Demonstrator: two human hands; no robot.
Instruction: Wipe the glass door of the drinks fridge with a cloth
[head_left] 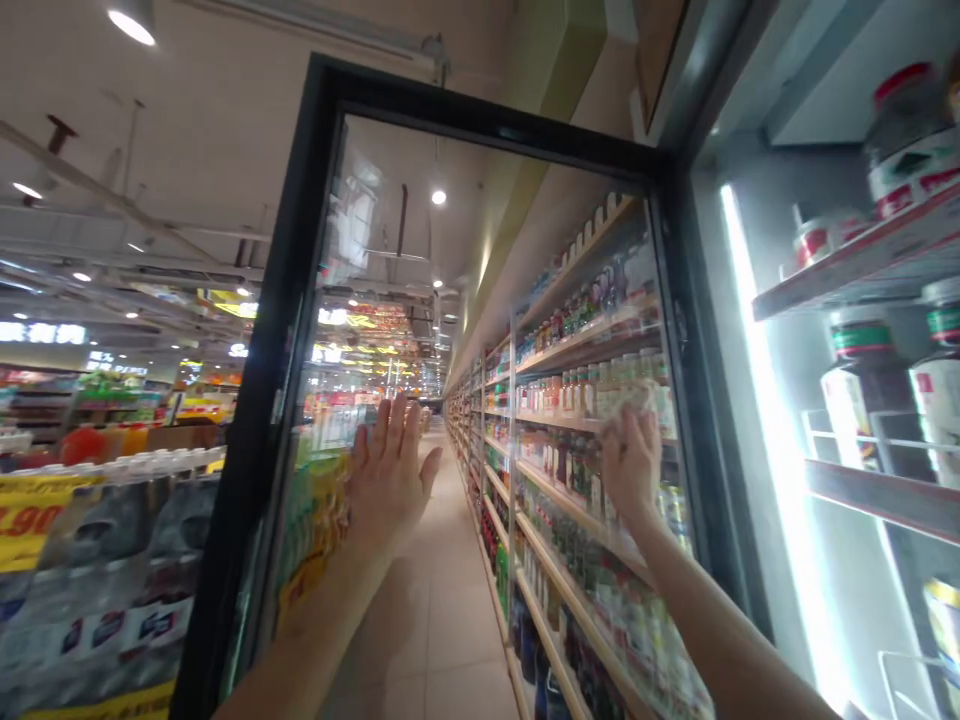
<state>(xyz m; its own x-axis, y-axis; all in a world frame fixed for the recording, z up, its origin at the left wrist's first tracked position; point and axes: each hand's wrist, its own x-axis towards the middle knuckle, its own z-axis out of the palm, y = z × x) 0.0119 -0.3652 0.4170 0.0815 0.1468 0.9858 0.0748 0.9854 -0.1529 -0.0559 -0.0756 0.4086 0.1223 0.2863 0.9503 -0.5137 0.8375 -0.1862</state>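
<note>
A fridge's glass door (285, 330) with a black frame stands swung open in front of me. My left hand (386, 475) lies flat against the glass, fingers stretched up and together. My right hand (628, 462) presses a crumpled pale cloth (634, 398) against the glass near the door's hinge side. Through the pane I see a long shop aisle with shelves of bottles.
The open fridge (847, 430) on the right is lit and holds bottles and cartons on wire shelves. Stacked packs of bottled drinks (105, 560) with a yellow price sign stand at the left. Shelving (570, 480) runs down the tiled aisle.
</note>
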